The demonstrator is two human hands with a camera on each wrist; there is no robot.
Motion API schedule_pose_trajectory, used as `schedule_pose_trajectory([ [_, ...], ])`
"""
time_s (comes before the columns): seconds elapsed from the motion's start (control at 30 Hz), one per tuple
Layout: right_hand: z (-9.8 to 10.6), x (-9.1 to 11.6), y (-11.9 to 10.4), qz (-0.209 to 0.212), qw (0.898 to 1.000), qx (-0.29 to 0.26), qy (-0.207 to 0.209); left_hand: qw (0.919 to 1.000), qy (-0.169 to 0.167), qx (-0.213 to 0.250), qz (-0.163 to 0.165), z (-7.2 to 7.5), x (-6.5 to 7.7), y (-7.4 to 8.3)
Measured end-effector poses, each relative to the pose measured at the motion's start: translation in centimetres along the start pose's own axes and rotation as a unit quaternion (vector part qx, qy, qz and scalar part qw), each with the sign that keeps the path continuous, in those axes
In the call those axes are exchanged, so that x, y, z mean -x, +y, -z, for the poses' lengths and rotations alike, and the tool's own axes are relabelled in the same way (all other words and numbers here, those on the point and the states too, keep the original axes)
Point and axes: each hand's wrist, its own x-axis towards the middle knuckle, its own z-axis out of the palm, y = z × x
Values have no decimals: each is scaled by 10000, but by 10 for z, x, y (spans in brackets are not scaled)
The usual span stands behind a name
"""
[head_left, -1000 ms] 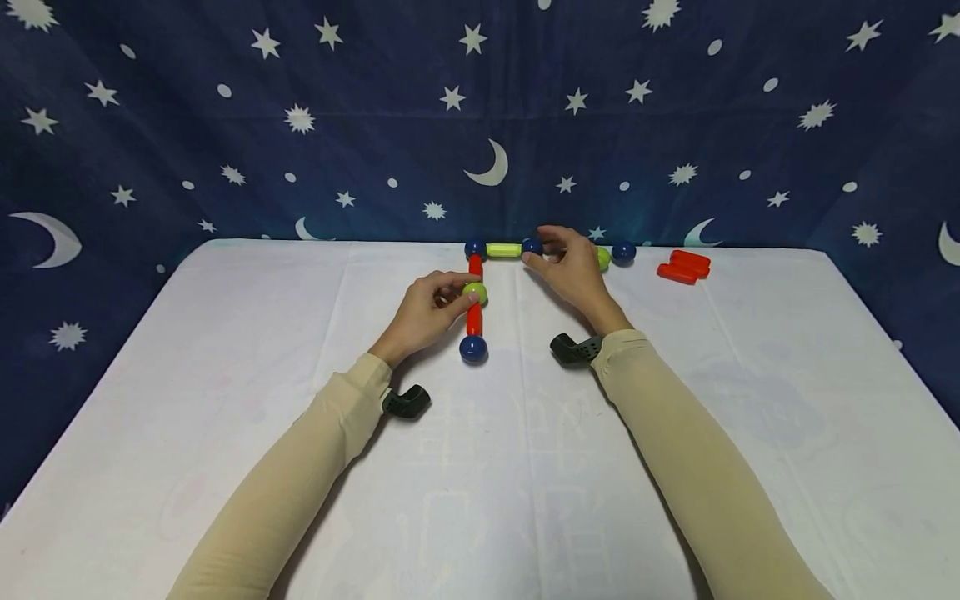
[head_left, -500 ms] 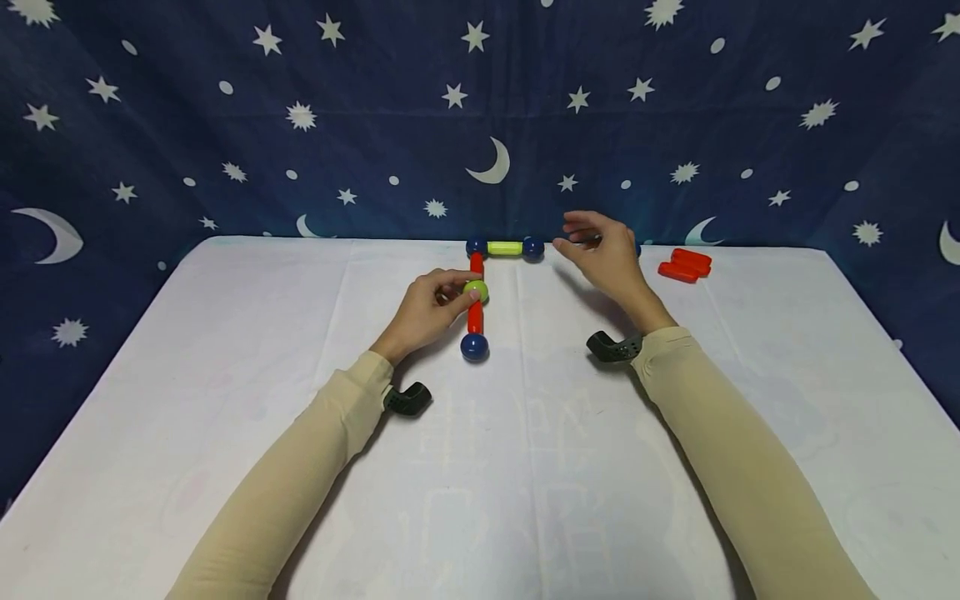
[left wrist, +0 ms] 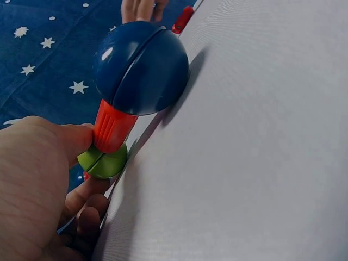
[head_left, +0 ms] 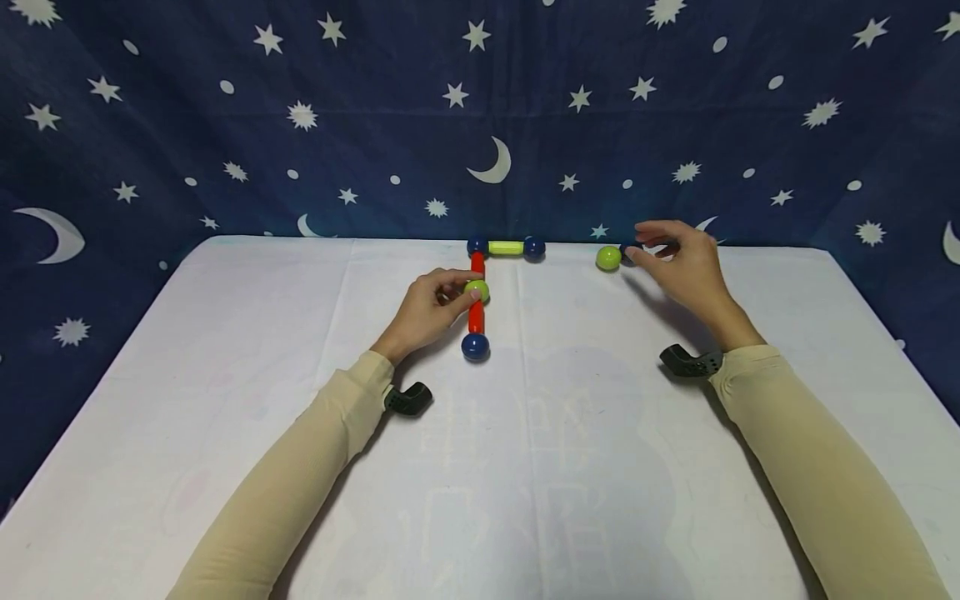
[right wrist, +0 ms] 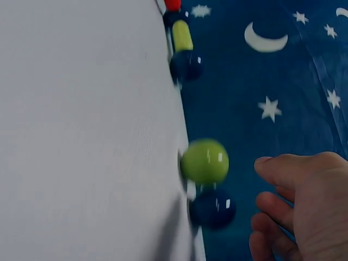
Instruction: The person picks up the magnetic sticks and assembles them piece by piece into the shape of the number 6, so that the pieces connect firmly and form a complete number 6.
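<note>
My left hand point(head_left: 435, 304) pinches a green ball point(head_left: 477, 290) between thumb and fingers. Red rods join that ball to a blue ball point(head_left: 475, 347) in front and another blue ball point(head_left: 477, 246) behind. From the rear ball a yellow-green rod point(head_left: 506, 247) runs right to a further blue ball point(head_left: 534, 248). My right hand point(head_left: 686, 267) holds nothing, its fingers loosely bent above the table's back right. Beside its fingertips lie a loose green ball point(right wrist: 205, 162) and a loose blue ball point(right wrist: 213, 209), the latter partly covered by the hand in the head view.
A red piece point(left wrist: 183, 19) lies at the far side in the left wrist view; the right hand hides that spot in the head view. A dark blue cloth point(head_left: 390, 117) with stars and moons hangs behind the white table point(head_left: 525, 483).
My right hand has left the blue ball at the end of the yellow-green rod and moved right, past the loose green ball. The left hand keeps its place on the joined pieces.
</note>
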Motion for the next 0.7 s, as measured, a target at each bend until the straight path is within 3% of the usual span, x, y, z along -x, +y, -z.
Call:
schedule_pose_trajectory([
  [0.37, 31, 26, 32, -406, 9980, 482, -38, 10000, -9, 1, -61, -1, -1, 0],
  [0.7, 33, 30, 46, -637, 9967, 493, 36, 10000, 11, 33, -83, -1, -1, -4],
])
